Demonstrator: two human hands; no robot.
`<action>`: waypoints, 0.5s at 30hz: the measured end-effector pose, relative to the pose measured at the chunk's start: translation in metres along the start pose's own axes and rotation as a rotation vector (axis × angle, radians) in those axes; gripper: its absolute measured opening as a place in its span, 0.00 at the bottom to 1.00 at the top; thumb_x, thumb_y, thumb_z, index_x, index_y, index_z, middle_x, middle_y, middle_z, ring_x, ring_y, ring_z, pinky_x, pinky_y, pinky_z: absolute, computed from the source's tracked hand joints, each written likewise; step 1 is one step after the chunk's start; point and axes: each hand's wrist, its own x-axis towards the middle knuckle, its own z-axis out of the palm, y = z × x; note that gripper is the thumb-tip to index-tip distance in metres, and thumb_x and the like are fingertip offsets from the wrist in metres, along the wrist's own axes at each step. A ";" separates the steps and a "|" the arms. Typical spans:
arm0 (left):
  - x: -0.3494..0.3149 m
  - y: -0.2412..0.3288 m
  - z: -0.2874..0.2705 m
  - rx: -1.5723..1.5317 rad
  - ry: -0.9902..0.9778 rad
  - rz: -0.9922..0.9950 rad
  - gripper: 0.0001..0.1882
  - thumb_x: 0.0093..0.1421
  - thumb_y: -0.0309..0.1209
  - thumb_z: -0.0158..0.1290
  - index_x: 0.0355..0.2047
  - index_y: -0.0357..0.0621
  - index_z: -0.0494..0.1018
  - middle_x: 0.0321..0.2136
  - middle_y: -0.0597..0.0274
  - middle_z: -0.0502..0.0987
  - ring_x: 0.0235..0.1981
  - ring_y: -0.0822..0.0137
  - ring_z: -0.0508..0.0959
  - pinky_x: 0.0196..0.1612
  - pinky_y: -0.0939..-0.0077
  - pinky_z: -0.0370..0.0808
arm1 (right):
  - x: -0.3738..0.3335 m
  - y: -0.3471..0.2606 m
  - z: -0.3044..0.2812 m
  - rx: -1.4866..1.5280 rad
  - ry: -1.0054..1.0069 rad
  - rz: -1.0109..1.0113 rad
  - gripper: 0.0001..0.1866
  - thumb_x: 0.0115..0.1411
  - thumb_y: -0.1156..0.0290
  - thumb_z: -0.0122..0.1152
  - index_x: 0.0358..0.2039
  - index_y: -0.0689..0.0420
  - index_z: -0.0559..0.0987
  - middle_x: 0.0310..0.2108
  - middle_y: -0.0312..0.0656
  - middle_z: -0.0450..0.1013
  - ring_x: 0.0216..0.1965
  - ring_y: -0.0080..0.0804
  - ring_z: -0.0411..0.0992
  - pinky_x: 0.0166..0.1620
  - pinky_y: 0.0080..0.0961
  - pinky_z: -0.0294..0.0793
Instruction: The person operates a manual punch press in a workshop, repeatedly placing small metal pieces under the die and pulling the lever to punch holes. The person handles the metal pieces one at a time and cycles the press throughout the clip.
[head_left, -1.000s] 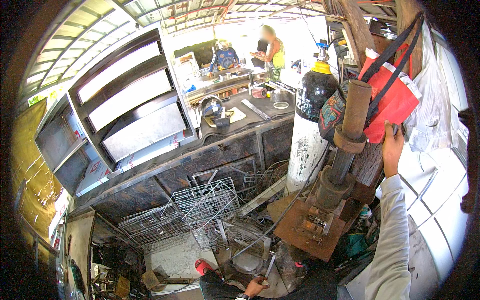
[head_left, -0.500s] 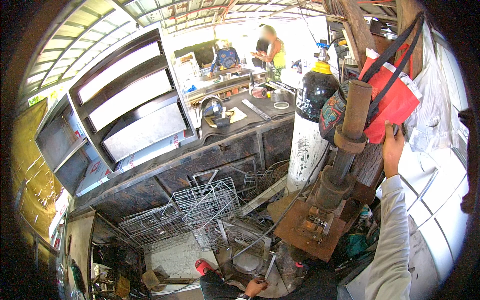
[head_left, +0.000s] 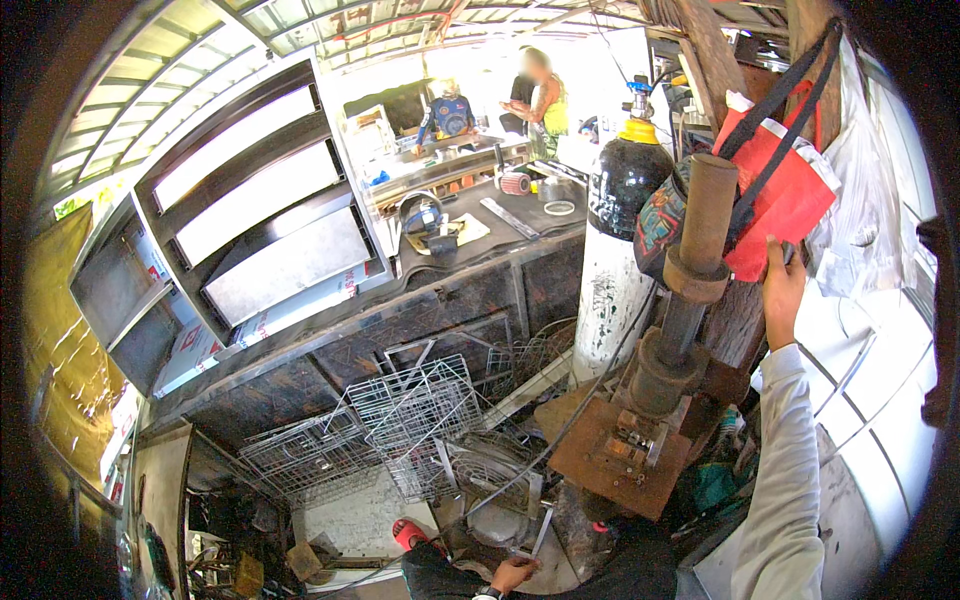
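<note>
At the right, my right hand (head_left: 782,292) is raised beside a hanging red bag (head_left: 775,215). Its fingers are closed, with a small dark thing showing between them that I cannot make out. Low at the bottom edge, my left hand (head_left: 514,574), with a watch on its wrist, is closed next to the lower end of a narrow metal strip (head_left: 543,532). What its fingers grip is too small to tell. Between the two hands stands a rusty press-like column (head_left: 683,325) on a rusty square plate (head_left: 600,455).
A black and white gas cylinder (head_left: 612,290) stands behind the column. Wire racks (head_left: 420,410) lean against a dark workbench (head_left: 450,320). On the bench are a metal cabinet frame (head_left: 270,200) and a welding helmet (head_left: 422,215). People (head_left: 545,100) stand at a far table.
My view has shifted very slightly. Both hands keep nearly the same places, and the fingers of the right hand have moved a little at the red bag.
</note>
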 end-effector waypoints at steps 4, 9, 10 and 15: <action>0.006 -0.022 -0.002 -0.263 -0.048 -0.021 0.27 0.56 0.39 0.67 0.47 0.30 0.76 0.40 0.55 0.82 0.39 0.65 0.83 0.45 0.75 0.80 | -0.012 -0.027 0.003 0.068 -0.039 0.161 0.16 0.65 0.64 0.59 0.45 0.63 0.76 0.31 0.36 0.73 0.27 0.26 0.67 0.35 0.28 0.69; 0.022 -0.026 -0.002 -0.381 -0.144 -0.052 0.25 0.59 0.32 0.64 0.50 0.25 0.72 0.45 0.49 0.80 0.45 0.60 0.82 0.51 0.71 0.80 | -0.007 -0.025 -0.002 0.079 -0.073 0.241 0.16 0.65 0.63 0.59 0.45 0.62 0.76 0.33 0.38 0.74 0.30 0.27 0.68 0.39 0.27 0.69; 0.022 -0.023 0.000 -0.405 -0.161 -0.057 0.25 0.59 0.32 0.64 0.50 0.25 0.72 0.46 0.49 0.80 0.46 0.60 0.82 0.52 0.71 0.80 | -0.007 -0.024 -0.002 0.078 -0.071 0.248 0.16 0.65 0.63 0.59 0.45 0.62 0.76 0.33 0.38 0.74 0.30 0.27 0.68 0.38 0.27 0.69; 0.023 -0.030 -0.006 -0.473 -0.236 0.037 0.25 0.62 0.31 0.61 0.53 0.25 0.69 0.50 0.48 0.78 0.50 0.58 0.80 0.55 0.71 0.77 | -0.006 -0.021 0.000 0.085 -0.038 0.190 0.18 0.65 0.62 0.60 0.48 0.63 0.76 0.36 0.39 0.75 0.33 0.29 0.69 0.42 0.28 0.69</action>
